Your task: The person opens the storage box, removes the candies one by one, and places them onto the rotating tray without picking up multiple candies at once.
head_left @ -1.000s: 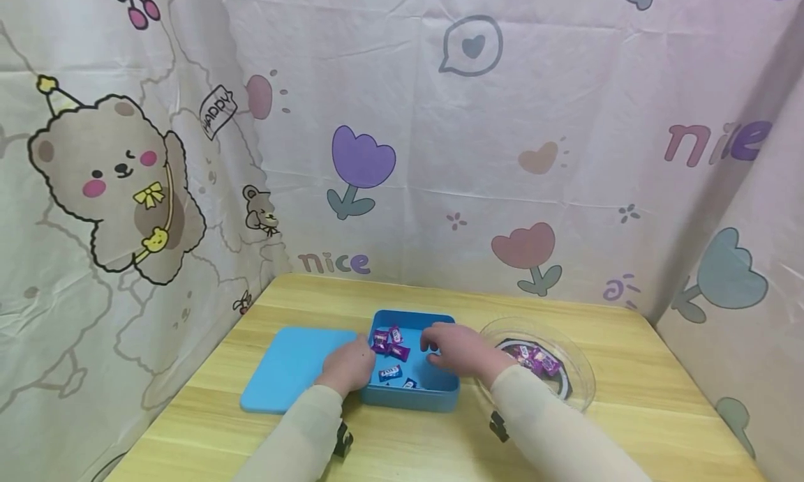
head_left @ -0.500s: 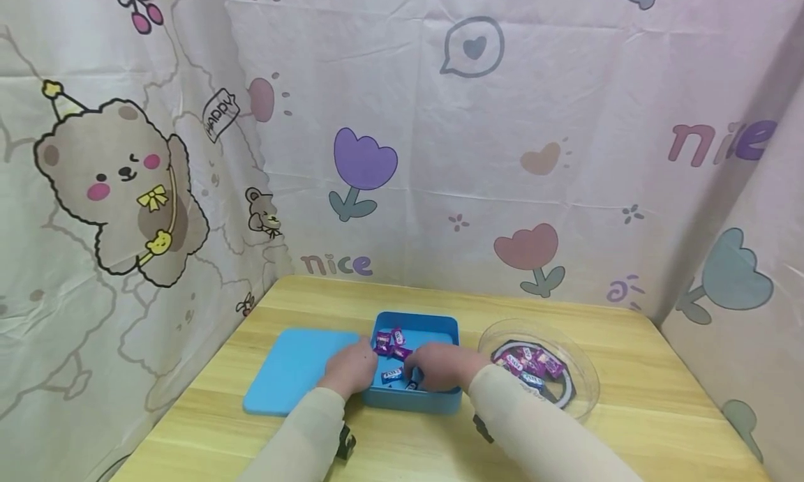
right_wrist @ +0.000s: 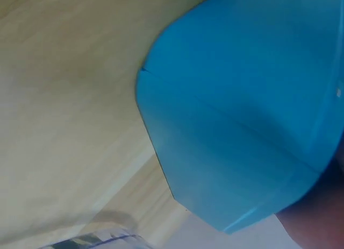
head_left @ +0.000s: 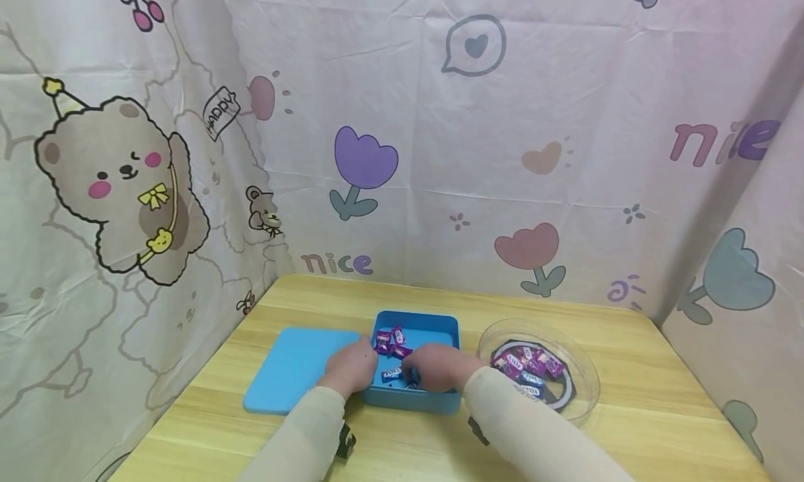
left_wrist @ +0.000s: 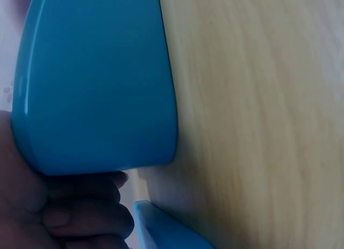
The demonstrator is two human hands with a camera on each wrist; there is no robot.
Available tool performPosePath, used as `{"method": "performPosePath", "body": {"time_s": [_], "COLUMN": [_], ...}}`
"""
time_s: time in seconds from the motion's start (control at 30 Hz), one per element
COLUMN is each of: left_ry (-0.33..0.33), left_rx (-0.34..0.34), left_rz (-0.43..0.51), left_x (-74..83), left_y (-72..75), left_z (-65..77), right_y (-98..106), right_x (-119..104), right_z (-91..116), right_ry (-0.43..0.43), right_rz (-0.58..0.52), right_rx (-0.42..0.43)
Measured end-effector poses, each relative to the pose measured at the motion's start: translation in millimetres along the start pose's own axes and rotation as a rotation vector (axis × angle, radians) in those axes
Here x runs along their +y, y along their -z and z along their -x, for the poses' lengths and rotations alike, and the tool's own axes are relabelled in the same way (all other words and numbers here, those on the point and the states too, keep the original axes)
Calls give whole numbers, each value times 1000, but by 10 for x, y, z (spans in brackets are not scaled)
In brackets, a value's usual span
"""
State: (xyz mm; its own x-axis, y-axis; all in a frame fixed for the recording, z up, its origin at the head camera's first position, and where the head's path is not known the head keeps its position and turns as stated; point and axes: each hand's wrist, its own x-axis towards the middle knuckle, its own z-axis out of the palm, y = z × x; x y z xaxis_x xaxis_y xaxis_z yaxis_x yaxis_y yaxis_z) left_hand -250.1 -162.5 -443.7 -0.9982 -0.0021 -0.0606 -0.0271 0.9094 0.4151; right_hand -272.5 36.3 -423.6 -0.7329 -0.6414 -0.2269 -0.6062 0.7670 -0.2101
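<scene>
A blue open box [head_left: 411, 400] stands on the table with several small wrapped candies in it. Purple-wrapped candies [head_left: 383, 340] lie at its back left, and a blue-wrapped candy [head_left: 392, 375] nearer the front. My left hand [head_left: 352, 365] holds the box by its left wall; in the left wrist view its fingers [left_wrist: 88, 217] curl against the outside. Inside the box, my right hand [head_left: 440, 367] reaches down with bent fingers at another dark blue candy near the front wall. That candy is mostly hidden, so whether it is pinched is unclear.
A flat blue lid [head_left: 292, 370] lies left of the box. To the right stands a clear round plate [head_left: 587, 377] with several purple and blue candies, partly behind my right sleeve. A patterned cloth [head_left: 440, 154] hangs along the table's back and sides.
My right hand has come down and forward-left from above the box's right side to the candy near its front wall, moving little in the last half second. The left hand keeps its hold.
</scene>
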Motion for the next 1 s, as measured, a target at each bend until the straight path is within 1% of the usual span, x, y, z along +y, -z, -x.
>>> {"method": "performPosePath", "body": {"time_s": [0.17, 0.27, 0.47, 0.73, 0.93, 1.0], "left_ry": [6, 4, -21, -23, -23, -20], "left_rx": [6, 13, 16, -1, -1, -1], "left_rz": [8, 9, 4, -20, -14, -11], "left_x": [-17, -28, -23, 13, 4, 2], "left_y": [-11, -24, -37, 8, 4, 3], "left_z": [4, 1, 12, 20, 16, 16], "right_y": [-13, -26, -64, -9, 117, 160], "right_x": [-11, 0, 59, 110, 164, 200], "right_z": [-23, -42, -53, -12, 71, 118], "right_ry": [5, 2, -18, 17, 64, 67], "right_rz": [0, 20, 17, 55, 94, 102], "right_rx": [-1, 3, 22, 118, 201, 233]}}
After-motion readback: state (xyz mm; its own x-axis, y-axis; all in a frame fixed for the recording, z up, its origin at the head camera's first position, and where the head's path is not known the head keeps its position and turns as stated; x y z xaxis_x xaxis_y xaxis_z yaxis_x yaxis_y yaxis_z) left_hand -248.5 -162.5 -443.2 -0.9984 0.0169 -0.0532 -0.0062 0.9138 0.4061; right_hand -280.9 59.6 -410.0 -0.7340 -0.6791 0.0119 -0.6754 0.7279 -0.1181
